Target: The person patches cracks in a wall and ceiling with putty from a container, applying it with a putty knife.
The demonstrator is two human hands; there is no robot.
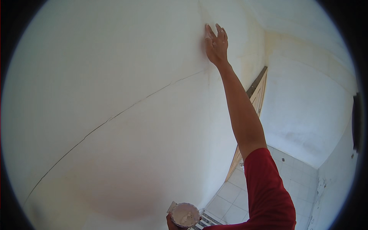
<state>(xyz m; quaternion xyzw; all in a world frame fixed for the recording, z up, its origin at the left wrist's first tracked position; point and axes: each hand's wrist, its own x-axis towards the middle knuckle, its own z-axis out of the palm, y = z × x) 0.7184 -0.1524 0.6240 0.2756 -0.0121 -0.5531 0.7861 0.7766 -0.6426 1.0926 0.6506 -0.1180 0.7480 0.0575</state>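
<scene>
My right hand (217, 45) is raised high against the white wall (126, 142), its fingers spread and bent, with whitish smears on them. Nothing shows between those fingers. A long thin crack (109, 119) runs across the wall and ends just below this hand. Low in the head view, my left hand (171, 222) grips a round tub (185, 215) of off-white paste, with lumps in the middle. A flat pale piece (171, 207), perhaps a scraper blade, juts up beside the tub's rim; how it is held is hidden.
A wooden door frame (259, 92) stands at the wall's far end, right of my raised arm. Light floor tiles (230, 193) lie below. A striped dark-and-white object (211, 220) sits behind the tub. A dark object (356, 122) hangs on the right-hand wall, where paint is flaking.
</scene>
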